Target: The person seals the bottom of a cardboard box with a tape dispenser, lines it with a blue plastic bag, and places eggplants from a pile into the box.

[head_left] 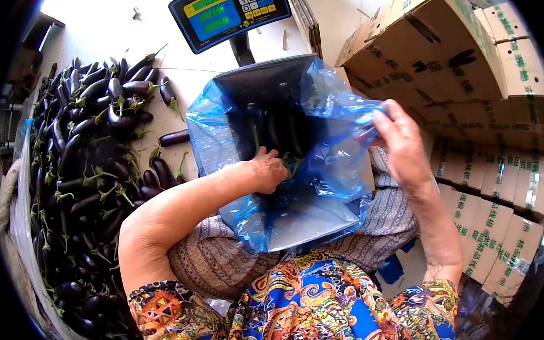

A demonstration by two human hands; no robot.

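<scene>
Reaching into the box point(255, 78) with the left hand point(271, 170), fingers curled at dark eggplants point(274, 130) inside, grip unclear; pinching the blue liner point(334, 130) right of the box with the right hand point(403, 144); showing an eggplant heap point(92, 142) left of the box.

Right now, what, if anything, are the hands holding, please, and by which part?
The right hand holds the blue liner by its edge; left hand, I cannot tell.

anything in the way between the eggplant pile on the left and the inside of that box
Partly: the left forearm crosses the nearer part of the gap, and the blue liner drapes over the box's left rim. Farther up, only a loose eggplant lies between pile and box.
</scene>
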